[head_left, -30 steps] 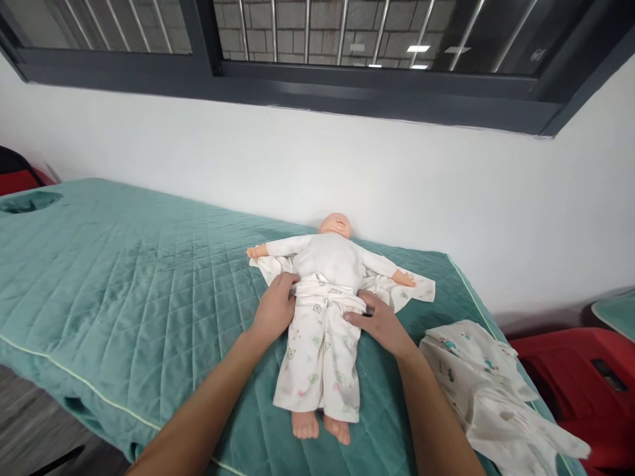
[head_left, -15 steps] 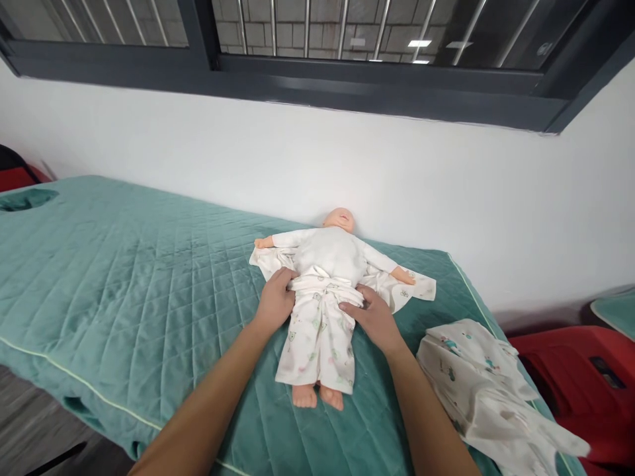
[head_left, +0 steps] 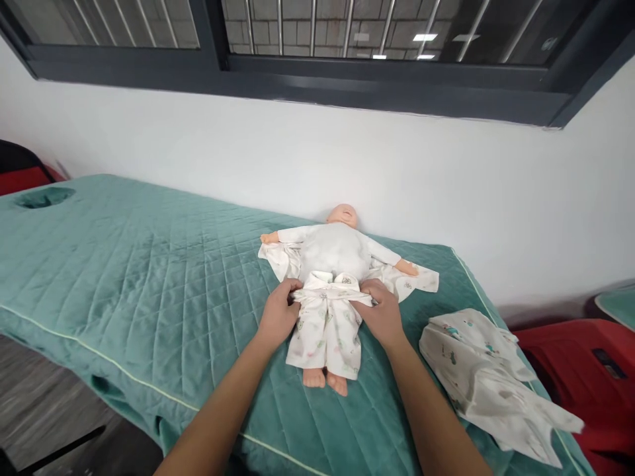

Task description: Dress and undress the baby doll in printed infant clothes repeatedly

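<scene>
A baby doll point(head_left: 335, 248) lies on its back on a green quilted bed cover point(head_left: 163, 277), head by the wall and bare feet toward me. Printed white baby pants point(head_left: 325, 334) cover its legs, their waistband bunched below the white belly. My left hand point(head_left: 281, 314) pinches the waistband at its left side, thumb and fingers closed. On the opposite side my right hand point(head_left: 381, 312) is closed on the waistband too. Under the doll's back and arms a printed white garment point(head_left: 414, 279) is spread out.
Another printed white baby garment point(head_left: 489, 380) lies crumpled at the bed's right edge. Beyond it stands a red plastic object point(head_left: 575, 377). A white wall point(head_left: 238, 145) with a dark-framed window point(head_left: 347, 82) rises behind the bed. At far left the cover has a round hole point(head_left: 45, 197).
Both hands have drawn the waistband down a little, so its folded top stands out and the legs look shorter. The view has shifted slightly.
</scene>
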Demonstrator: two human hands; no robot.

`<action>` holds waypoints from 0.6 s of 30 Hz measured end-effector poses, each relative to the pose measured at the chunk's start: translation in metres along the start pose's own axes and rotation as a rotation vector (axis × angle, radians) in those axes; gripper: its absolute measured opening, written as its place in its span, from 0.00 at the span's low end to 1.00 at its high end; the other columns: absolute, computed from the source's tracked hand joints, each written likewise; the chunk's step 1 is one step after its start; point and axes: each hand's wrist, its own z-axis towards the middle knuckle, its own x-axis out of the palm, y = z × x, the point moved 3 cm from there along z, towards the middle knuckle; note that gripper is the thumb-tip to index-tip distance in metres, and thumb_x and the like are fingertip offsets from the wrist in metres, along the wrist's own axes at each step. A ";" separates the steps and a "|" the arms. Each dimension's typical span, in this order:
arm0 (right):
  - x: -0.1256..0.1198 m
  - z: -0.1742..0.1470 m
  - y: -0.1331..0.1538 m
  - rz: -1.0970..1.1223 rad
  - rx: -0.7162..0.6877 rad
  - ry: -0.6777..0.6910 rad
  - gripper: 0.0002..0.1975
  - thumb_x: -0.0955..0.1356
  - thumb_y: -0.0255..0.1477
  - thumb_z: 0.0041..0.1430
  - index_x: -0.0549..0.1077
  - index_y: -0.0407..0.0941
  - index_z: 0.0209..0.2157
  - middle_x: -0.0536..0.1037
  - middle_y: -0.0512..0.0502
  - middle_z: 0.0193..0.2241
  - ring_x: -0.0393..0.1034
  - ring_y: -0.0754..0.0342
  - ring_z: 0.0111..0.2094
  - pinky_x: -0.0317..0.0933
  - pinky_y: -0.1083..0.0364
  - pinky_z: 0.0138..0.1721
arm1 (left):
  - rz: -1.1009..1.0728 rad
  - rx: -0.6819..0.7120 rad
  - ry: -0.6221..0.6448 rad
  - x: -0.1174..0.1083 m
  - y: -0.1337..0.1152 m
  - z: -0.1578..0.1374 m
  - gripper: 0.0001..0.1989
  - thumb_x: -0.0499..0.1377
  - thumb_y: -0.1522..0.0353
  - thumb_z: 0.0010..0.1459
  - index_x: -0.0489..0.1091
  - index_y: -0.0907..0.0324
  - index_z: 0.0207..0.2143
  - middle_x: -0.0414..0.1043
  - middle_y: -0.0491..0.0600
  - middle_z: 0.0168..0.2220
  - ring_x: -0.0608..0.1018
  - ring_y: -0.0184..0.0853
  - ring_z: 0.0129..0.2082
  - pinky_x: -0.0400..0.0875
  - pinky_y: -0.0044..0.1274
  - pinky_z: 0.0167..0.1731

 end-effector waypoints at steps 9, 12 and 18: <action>0.005 -0.052 0.024 0.046 0.248 0.120 0.17 0.68 0.44 0.60 0.71 0.46 0.26 0.74 0.51 0.25 0.67 0.52 0.29 0.58 0.54 0.32 | -0.024 0.078 0.029 0.001 0.005 0.003 0.17 0.50 0.79 0.45 0.71 0.58 0.36 0.74 0.46 0.37 0.74 0.33 0.37 0.67 0.24 0.37; 0.008 -0.052 0.026 -0.043 0.234 0.083 0.16 0.66 0.44 0.61 0.71 0.46 0.30 0.74 0.51 0.27 0.67 0.52 0.30 0.59 0.54 0.34 | -0.042 0.097 0.036 0.001 0.007 0.006 0.15 0.50 0.79 0.45 0.71 0.58 0.33 0.71 0.45 0.34 0.72 0.32 0.34 0.65 0.23 0.35; 0.014 -0.046 0.022 -0.159 0.152 0.070 0.17 0.64 0.45 0.63 0.65 0.46 0.28 0.70 0.51 0.26 0.66 0.53 0.30 0.58 0.54 0.34 | -0.128 0.126 0.069 0.002 0.008 0.011 0.13 0.51 0.79 0.43 0.70 0.58 0.29 0.66 0.44 0.30 0.69 0.31 0.31 0.61 0.22 0.32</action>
